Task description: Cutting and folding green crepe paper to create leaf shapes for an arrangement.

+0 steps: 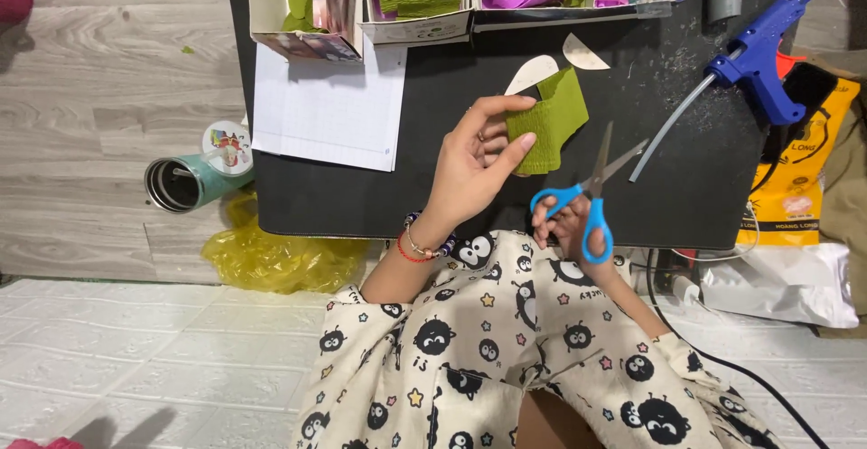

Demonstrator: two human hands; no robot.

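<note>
The left hand [474,155] is raised over the black rectangular work board [433,97]. Its thumb and fingertips pinch one edge of a folded strip of green crepe paper [551,119], and the remaining fingers are curled loosely. The strip hangs above the board, near its middle, just below two cream-coloured petal-shaped paper cutouts [533,71] that lie flat on the board.

The right hand [564,228] is positioned low, at the near edge of the board, above the lap. Its fingers pass through the loops of a pair of scissors with blue plastic handles [587,205] and close around them. The steel blades point up and to the right, slightly parted, and are apart from the green strip.

A sheet of white grid paper [330,110] lies on the left part of the board. Open cardboard boxes [415,6] holding green and purple crepe paper line the far edge. A blue hot-glue gun [763,51] rests at the right corner of the board, with a translucent glue stick projecting toward the scissors. A teal metal cup [190,182] lies on its side on the wooden floor left of the board, beside a crumpled yellow plastic bag [271,259]. An orange printed bag [804,187] lies to the right of the board.
</note>
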